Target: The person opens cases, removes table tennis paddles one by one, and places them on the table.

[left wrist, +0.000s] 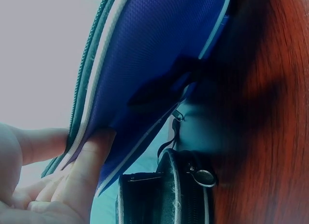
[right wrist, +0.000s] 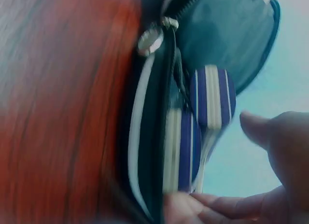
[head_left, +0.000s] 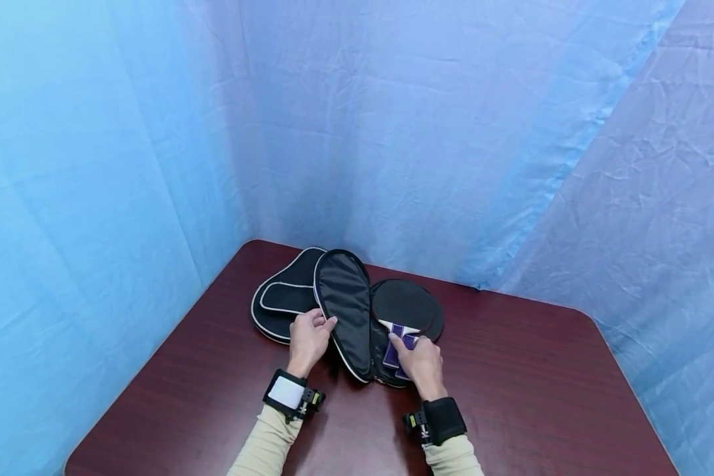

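My left hand [head_left: 309, 338] pinches the piped edge of the raised flap of an open black paddle case [head_left: 346, 291]. Seen from the left wrist, the flap's blue outer face [left wrist: 145, 64] stands tilted above the table. In the case's other half lie two table tennis paddles [head_left: 406, 305], stacked and slightly offset, black rubber up. My right hand [head_left: 421, 362] is over their purple-and-white handles [right wrist: 212, 96]. In the right wrist view its thumb [right wrist: 260, 130] stands apart above the handles, while the fingertips [right wrist: 181, 207] are right at the lower handle's side.
A second black case [head_left: 279, 320] with white piping lies at the left, partly under the raised flap. Zip pulls [left wrist: 203, 178] hang at the cases' ends. The dark red table [head_left: 512, 377] meets blue curtains [head_left: 393, 132] behind and at the sides.
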A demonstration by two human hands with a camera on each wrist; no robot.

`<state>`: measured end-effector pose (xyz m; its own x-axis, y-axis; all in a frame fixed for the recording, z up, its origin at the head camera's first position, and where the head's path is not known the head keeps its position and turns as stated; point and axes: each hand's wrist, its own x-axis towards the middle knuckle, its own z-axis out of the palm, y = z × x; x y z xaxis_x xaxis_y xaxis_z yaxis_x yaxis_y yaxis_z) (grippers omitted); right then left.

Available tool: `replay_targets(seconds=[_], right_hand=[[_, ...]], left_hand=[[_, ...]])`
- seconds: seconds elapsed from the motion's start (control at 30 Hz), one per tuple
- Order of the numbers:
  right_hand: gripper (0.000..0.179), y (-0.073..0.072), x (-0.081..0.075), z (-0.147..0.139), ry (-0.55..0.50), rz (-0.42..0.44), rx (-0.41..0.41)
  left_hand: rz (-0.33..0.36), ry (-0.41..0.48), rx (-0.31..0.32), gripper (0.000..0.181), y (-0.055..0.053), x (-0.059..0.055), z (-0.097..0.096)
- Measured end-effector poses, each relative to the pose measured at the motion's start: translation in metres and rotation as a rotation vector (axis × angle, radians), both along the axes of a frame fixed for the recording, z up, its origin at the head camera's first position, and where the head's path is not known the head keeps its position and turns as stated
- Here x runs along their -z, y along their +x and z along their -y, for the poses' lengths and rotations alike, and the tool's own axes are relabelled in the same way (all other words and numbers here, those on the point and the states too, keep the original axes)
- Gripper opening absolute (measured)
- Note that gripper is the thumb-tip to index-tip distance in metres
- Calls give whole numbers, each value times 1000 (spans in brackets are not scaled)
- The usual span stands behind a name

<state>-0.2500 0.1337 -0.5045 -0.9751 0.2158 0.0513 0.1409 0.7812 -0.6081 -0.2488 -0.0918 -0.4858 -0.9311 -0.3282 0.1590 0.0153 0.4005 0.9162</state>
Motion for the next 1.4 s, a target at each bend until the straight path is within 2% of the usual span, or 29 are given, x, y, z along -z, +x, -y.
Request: replay_targets(seconds=[0.1, 0.23, 0.4, 0.53, 0.63, 0.7, 0.93, 1.0, 1.1, 1.4], right_hand=[[64, 0, -1, 7, 35, 11, -12], [53, -1, -3, 9, 68, 11, -19], [36, -1, -7, 3, -7, 41, -16], [30, -3, -9, -7, -85, 79, -14], [27, -5, -10, -16, -229, 135, -20], [26, -7, -10, -22, -365, 177, -24], [17, -16, -4, -35, -950, 350, -106], [20, -18, -2, -36, -1071, 376, -101], [26, -19, 0, -34, -1132, 356, -93], [32, -18, 3, -30, -1116, 310, -108]], left_hand=[[-5, 1, 2, 18, 0, 0, 0], [-5, -8, 5, 16, 0, 0, -1], [-6, -26, 0, 13, 0, 0, 1], [-8, -27, -1, 11, -1, 1, 1], [-5, -26, -3, 11, -1, 1, 1], [-3, -27, -2, 10, -1, 0, 1], [-6, -32, -4, 11, 1, -1, 1], [-4, -30, -5, 12, 0, -1, 1], [-7, -35, -4, 13, 0, -1, 1], [3, -43, -8, 11, 0, 0, 1]])
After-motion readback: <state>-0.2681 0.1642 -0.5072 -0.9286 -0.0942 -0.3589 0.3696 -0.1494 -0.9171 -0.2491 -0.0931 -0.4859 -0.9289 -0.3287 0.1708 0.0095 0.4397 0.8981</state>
